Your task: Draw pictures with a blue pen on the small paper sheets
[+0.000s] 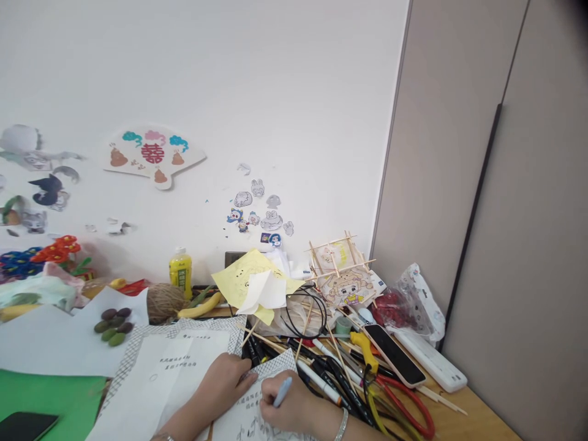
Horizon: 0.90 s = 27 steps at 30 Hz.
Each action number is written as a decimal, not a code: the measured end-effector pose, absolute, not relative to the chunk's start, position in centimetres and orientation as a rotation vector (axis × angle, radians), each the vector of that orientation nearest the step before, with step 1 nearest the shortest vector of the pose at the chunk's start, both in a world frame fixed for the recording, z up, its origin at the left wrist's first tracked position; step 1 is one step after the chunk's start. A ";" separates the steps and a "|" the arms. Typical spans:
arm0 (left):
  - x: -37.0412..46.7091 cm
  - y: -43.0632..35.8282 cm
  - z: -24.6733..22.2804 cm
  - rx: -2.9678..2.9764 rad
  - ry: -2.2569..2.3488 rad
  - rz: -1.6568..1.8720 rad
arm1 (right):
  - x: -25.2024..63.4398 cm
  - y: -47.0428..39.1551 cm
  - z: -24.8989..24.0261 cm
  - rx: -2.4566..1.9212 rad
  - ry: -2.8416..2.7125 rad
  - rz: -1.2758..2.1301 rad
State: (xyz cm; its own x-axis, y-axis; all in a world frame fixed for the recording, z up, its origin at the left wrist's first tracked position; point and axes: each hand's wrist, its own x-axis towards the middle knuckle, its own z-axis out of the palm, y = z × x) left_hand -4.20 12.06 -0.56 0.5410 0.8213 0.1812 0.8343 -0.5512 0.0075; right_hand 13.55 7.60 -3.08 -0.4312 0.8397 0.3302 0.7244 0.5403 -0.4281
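My right hand (287, 401) grips a light blue pen (282, 392) over a sheet of paper (248, 422) that carries handwriting, leafy line drawings and a cross-hatched border. The pen's tip is hidden behind my fingers. Just to the left, my left hand (225, 380) lies flat with the thumb apart, resting where that sheet meets a second patterned sheet (133, 380). A few handwritten lines and a small circle show on this second sheet.
Markers (328, 386), wooden sticks, red-handled scissors (408, 398) and a phone (395, 355) crowd the right side. Behind stand yellow paper (234, 282), a bottle (180, 272) and a stick frame (344, 263). Left are a green sheet (50, 398) and another dark phone (27, 425).
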 end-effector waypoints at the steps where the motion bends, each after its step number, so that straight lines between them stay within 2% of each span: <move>1: -4.2 12.1 -0.6 -2.687 -1.448 -0.255 | 13.6 7.6 -3.1 -1.267 -2.272 0.303; 27: -4.2 12.3 -0.8 -2.681 -1.416 -0.239 | 13.4 7.4 -2.7 -1.205 -2.262 0.303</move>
